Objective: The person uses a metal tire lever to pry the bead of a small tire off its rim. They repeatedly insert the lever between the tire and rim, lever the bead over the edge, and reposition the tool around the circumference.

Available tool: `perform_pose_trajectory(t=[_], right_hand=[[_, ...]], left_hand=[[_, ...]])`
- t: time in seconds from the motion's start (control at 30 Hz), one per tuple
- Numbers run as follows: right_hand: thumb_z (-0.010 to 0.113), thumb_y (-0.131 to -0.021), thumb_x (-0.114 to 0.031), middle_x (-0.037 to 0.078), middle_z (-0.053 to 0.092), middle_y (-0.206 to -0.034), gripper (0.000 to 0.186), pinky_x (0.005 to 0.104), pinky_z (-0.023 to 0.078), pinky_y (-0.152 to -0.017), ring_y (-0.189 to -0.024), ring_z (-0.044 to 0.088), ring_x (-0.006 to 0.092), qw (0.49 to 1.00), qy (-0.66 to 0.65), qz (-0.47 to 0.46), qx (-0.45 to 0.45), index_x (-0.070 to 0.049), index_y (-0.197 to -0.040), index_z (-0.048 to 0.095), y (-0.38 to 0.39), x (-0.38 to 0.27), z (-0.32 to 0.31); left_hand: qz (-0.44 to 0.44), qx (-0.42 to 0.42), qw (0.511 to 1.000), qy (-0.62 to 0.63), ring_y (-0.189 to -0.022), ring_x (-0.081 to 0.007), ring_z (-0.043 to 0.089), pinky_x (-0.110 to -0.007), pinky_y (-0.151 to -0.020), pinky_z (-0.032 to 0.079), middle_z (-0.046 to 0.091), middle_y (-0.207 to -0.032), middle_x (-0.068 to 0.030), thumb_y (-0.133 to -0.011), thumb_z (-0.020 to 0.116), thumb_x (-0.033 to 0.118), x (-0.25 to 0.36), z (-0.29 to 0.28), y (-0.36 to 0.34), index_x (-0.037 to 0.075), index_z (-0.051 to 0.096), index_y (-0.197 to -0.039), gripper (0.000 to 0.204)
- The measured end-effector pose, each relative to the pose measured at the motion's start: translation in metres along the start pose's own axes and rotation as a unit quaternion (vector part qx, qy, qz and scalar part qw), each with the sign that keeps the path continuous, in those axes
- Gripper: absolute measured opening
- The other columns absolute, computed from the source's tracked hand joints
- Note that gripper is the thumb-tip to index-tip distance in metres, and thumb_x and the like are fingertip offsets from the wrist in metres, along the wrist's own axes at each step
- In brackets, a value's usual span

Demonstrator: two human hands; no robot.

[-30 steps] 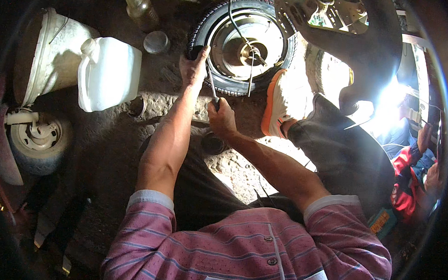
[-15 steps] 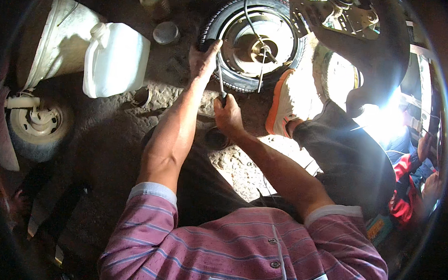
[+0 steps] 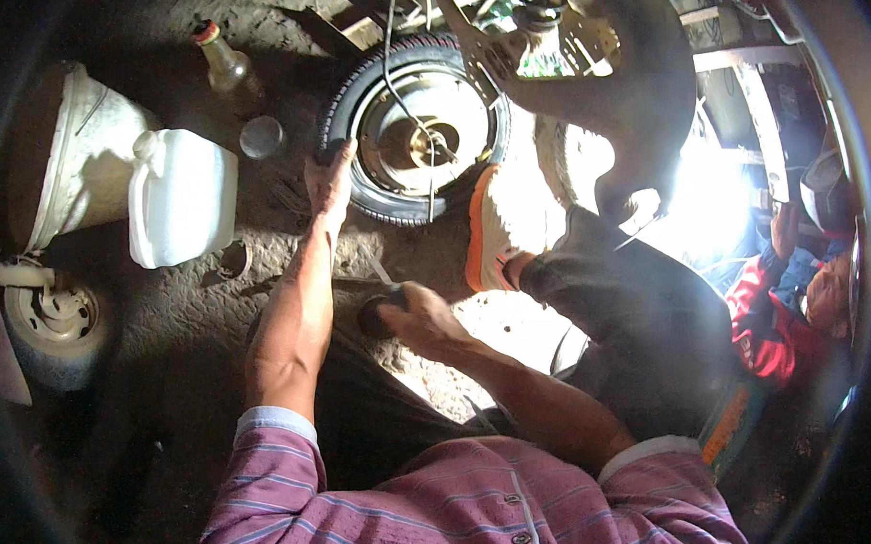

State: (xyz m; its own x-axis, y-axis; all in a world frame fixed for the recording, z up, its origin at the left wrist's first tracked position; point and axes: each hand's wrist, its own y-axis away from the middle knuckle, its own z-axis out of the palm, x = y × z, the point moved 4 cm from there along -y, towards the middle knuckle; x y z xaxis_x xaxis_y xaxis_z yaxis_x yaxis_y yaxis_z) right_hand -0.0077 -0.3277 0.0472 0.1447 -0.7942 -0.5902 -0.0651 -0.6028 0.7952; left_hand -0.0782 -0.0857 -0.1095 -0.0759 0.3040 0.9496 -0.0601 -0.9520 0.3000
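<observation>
Ahead of me a black tyre [image 3: 409, 212] sits on a wheel with a metal hub [image 3: 372, 164]; a dark cable runs across it to the axle. My left hand [image 3: 329, 184] grips the tyre's left edge, thumb on the near side and the other fingers partly hidden. Nearer to me, apart from the wheel, my right hand [image 3: 419, 317] is closed, slightly blurred, round a screwdriver [image 3: 379, 269]. Its metal shaft points up and left from the hand; the handle is mostly hidden. Beside that hand is a dark round thing [image 3: 376, 315] I cannot make out.
A white jerrycan [image 3: 184, 201], a large pale bucket [image 3: 89, 164], a glass bottle [image 3: 229, 68] and a small wheel [image 3: 55, 316] stand left. An orange-soled shoe [image 3: 490, 231] is right of the tyre. Another person in a red sleeve [image 3: 769, 327] sits far right, near strong glare.
My right hand has drawn back toward me with the screwdriver, away from the tyre's edge. My left hand stays on the tyre. The whole view has shifted, so things appear lower and further left.
</observation>
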Motion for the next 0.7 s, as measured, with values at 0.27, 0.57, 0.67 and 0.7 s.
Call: perform_pose_trajectory(t=[0.27, 0.57, 0.67, 0.7], right_hand=[[0.060, -0.099, -0.025, -0.001, 0.049, -0.068, 0.016, 0.0302, 0.036, -0.050, -0.054, 0.046, 0.0120, 0.908, -0.303, -0.099, 0.271, -0.013, -0.093, 0.052, -0.063, 0.016, -0.118], [0.063, -0.097, -0.019, -0.001, 0.056, -0.073, 0.012, 0.0265, 0.042, -0.053, -0.056, 0.051, 0.0102, 0.942, -0.194, -0.132, 0.238, -0.008, -0.102, 0.062, -0.066, 0.059, -0.079], [0.066, -0.096, -0.017, -0.002, 0.058, -0.074, 0.010, 0.0259, 0.043, -0.053, -0.058, 0.052, 0.0083, 0.944, -0.182, -0.145, 0.232, -0.009, -0.101, 0.063, -0.068, 0.064, -0.071], [0.066, -0.096, -0.017, -0.002, 0.058, -0.074, 0.009, 0.0260, 0.043, -0.053, -0.059, 0.052, 0.0082, 0.941, -0.196, -0.161, 0.224, -0.009, -0.100, 0.063, -0.070, 0.062, -0.073]], left_hand=[[0.031, 0.032, 0.997, -0.059, -0.115, -0.0265, 0.061, -0.039, -0.103, 0.047, 0.065, -0.131, -0.0180, -0.084, 0.085, 0.038, 0.013, 0.003, 0.002, -0.007, 0.057, -0.136, 0.074], [-0.002, -0.076, 0.996, 0.042, -0.127, -0.0291, 0.055, -0.042, -0.112, 0.043, 0.057, -0.141, -0.0197, -0.072, 0.093, 0.044, 0.039, 0.006, 0.015, -0.005, 0.048, -0.144, 0.099], [-0.002, -0.059, 0.998, 0.001, -0.122, -0.0256, 0.060, -0.040, -0.109, 0.045, 0.064, -0.134, -0.0157, -0.071, 0.096, 0.038, 0.032, 0.002, 0.008, -0.002, 0.053, -0.140, 0.091], [0.013, -0.080, 0.996, 0.028, -0.122, -0.0252, 0.060, -0.040, -0.109, 0.045, 0.064, -0.135, -0.0145, -0.072, 0.095, 0.038, 0.027, 0.001, 0.007, -0.001, 0.053, -0.141, 0.090]])
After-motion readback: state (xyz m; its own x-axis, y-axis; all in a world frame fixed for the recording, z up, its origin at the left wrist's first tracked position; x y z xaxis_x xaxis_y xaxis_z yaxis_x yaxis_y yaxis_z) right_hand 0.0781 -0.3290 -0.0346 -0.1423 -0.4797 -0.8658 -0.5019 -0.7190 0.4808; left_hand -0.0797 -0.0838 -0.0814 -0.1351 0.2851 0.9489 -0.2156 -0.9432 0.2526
